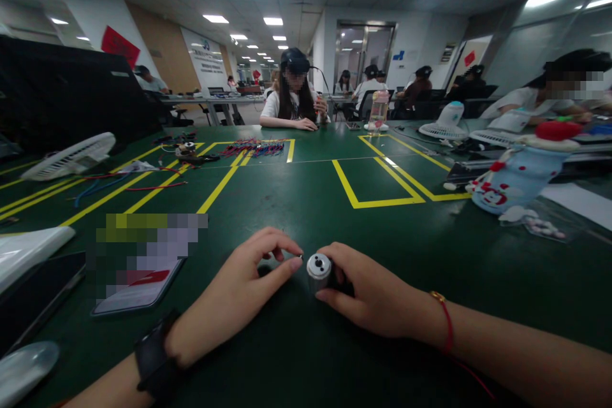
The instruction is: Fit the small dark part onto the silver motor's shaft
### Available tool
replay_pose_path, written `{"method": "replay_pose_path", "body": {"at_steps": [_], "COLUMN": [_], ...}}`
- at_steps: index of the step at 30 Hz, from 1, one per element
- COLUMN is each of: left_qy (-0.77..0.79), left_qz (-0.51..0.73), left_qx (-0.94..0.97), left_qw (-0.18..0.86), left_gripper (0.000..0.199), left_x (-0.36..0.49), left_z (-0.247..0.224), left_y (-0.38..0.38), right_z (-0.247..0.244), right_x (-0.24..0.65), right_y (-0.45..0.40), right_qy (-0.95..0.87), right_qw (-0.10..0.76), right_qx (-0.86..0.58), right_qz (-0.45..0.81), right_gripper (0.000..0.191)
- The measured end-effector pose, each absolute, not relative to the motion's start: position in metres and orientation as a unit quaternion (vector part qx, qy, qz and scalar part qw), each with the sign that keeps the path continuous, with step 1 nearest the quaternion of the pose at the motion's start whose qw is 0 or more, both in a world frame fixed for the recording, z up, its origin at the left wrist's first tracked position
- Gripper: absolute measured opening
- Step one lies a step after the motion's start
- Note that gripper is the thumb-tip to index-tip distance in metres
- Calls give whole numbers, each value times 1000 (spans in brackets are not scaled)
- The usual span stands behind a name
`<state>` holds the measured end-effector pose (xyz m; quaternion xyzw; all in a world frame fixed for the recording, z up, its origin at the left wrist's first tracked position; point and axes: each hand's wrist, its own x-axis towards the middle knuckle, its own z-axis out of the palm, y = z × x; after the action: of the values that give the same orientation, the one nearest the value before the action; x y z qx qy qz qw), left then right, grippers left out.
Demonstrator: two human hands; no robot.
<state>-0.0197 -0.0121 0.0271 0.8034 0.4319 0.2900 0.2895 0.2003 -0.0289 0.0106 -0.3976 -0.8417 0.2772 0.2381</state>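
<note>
Low over the green table, my right hand [366, 290] is wrapped around a small silver cylindrical motor [319, 271]. Its round end face tilts up towards me and shows several dark holes, with a larger dark spot in the middle. The motor's lower part is hidden by my fingers. Just left of it, my left hand [268, 268] has thumb and index finger pinched together. A tiny speck shows at those fingertips, too small to name. The fingertips are close to the motor's face but apart from it.
A phone [138, 287] lies to the left, near a white mouse [26, 363]. Red and blue wires [253, 148] are bunched farther back. At the right stands a light-blue bottle [519, 175] beside a small bag of beads [545, 226]. Across the table sits a person [294, 99].
</note>
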Motion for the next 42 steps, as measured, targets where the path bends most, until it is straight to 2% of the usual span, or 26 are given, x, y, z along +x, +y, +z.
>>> {"method": "replay_pose_path", "body": {"at_steps": [5, 22, 34, 42], "left_qy": [402, 381, 378, 393], "left_qz": [327, 303, 297, 302], "left_qx": [807, 820, 821, 812], "left_qw": [283, 302, 309, 308], "left_gripper": [11, 21, 19, 29], "left_x": [-9, -2, -3, -9], "left_z": [35, 35, 37, 36], "left_y": [-16, -16, -17, -19], "right_z": [9, 7, 6, 9], "right_x": [201, 200, 200, 200], "right_y": [-29, -28, -28, -28], "right_qy": [-843, -847, -848, -847], "right_qw": [244, 251, 257, 248], "right_qx": [-390, -383, -379, -385], "right_qz": [277, 270, 268, 270], "right_gripper": [25, 27, 28, 26]}}
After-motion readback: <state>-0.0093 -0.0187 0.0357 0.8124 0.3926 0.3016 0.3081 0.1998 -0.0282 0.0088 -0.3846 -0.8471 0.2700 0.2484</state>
